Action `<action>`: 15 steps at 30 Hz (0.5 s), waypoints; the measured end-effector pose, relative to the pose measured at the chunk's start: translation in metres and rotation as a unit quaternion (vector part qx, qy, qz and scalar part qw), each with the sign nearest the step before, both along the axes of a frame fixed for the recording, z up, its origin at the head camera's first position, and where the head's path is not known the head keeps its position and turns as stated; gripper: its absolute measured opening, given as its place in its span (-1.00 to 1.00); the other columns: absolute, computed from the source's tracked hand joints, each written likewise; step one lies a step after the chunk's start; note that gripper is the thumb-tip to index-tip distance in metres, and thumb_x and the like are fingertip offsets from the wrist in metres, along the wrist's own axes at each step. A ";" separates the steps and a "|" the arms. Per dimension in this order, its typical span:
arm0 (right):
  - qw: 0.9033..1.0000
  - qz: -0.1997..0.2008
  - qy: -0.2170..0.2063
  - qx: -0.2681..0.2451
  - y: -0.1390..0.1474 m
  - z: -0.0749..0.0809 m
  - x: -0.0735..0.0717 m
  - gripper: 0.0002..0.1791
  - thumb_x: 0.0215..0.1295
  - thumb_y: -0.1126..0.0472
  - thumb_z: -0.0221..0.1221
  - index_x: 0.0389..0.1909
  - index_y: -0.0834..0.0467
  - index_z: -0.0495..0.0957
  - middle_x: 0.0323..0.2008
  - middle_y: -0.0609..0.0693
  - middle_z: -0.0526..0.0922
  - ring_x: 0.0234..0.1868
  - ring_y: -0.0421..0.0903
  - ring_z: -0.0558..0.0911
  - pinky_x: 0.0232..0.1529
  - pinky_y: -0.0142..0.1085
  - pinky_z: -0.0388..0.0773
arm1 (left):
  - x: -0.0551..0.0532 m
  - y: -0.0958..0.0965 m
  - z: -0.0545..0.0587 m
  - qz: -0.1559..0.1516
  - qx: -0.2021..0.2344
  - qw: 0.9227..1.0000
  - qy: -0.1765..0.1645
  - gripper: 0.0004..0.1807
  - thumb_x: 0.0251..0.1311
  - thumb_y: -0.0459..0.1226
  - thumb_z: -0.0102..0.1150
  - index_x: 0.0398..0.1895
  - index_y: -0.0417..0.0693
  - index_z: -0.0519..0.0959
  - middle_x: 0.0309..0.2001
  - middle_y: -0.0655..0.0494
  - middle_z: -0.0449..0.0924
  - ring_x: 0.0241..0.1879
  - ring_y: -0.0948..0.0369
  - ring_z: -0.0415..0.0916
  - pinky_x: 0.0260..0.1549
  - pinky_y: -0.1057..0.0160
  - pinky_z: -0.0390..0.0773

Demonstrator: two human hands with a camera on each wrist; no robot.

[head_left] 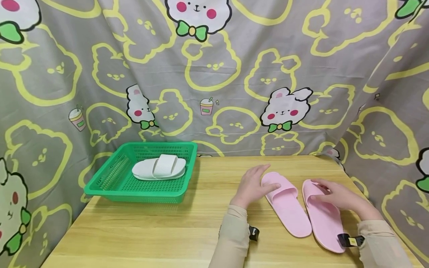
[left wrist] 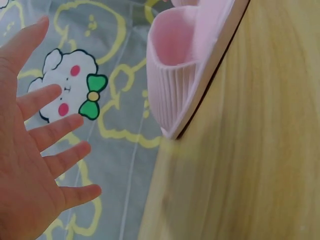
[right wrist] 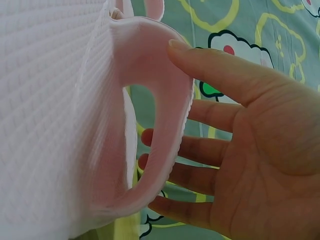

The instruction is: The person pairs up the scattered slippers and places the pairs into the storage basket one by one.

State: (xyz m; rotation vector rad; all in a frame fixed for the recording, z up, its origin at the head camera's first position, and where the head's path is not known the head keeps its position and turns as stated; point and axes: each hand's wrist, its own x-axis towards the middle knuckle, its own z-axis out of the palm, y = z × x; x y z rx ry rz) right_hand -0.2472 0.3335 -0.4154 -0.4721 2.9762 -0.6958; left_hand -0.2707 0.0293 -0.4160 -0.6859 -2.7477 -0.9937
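Observation:
Two pink slippers lie side by side on the right part of the wooden table, toes pointing away. Beside the left pink slipper is my left hand, its fingers spread and its thumb over the strap in the head view. The left wrist view shows that palm holding nothing. My right hand is at the strap of the right pink slipper. In the right wrist view, the thumb is right at the strap's edge, and the extended fingers reach past the strap.
A green plastic basket stands at the back left of the wooden table. Inside it lie white slippers. A grey patterned cloth hangs behind the table and along both sides.

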 end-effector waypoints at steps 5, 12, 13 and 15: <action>1.000 -0.008 0.001 -0.005 0.002 0.001 0.000 -0.19 0.17 -0.12 0.31 0.27 0.35 0.38 0.15 0.49 0.48 0.14 0.43 0.49 0.06 0.24 0.46 | 0.000 0.004 -0.004 -0.004 0.003 1.000 -0.006 -0.19 0.12 0.28 0.16 0.45 0.36 0.22 0.42 0.21 0.31 0.43 0.12 0.23 0.42 0.00 0.20; 1.000 -0.023 0.018 0.008 0.005 0.002 -0.001 -0.19 0.17 -0.15 0.30 0.27 0.32 0.38 0.14 0.49 0.49 0.08 0.41 0.53 0.00 0.22 0.48 | -0.002 0.008 -0.011 -0.006 -0.019 1.000 0.002 -0.17 0.12 0.31 0.14 0.45 0.32 0.24 0.41 0.19 0.34 0.41 0.11 0.27 0.39 0.00 0.25; 0.999 -0.025 0.022 0.009 0.005 0.002 -0.001 -0.20 0.18 -0.15 0.30 0.27 0.32 0.38 0.13 0.49 0.49 0.07 0.40 0.54 0.00 0.22 0.49 | -0.002 0.009 -0.011 -0.006 -0.024 1.000 0.005 -0.17 0.12 0.31 0.14 0.45 0.31 0.24 0.40 0.18 0.34 0.40 0.10 0.28 0.38 0.01 0.26; 0.999 -0.026 0.027 0.008 0.005 0.002 -0.002 -0.21 0.19 -0.14 0.29 0.27 0.33 0.38 0.12 0.49 0.50 0.05 0.38 0.56 -0.01 0.21 0.50 | -0.002 0.009 -0.012 -0.007 -0.031 0.999 0.006 -0.18 0.12 0.31 0.14 0.44 0.30 0.25 0.40 0.17 0.35 0.40 0.10 0.29 0.38 0.02 0.27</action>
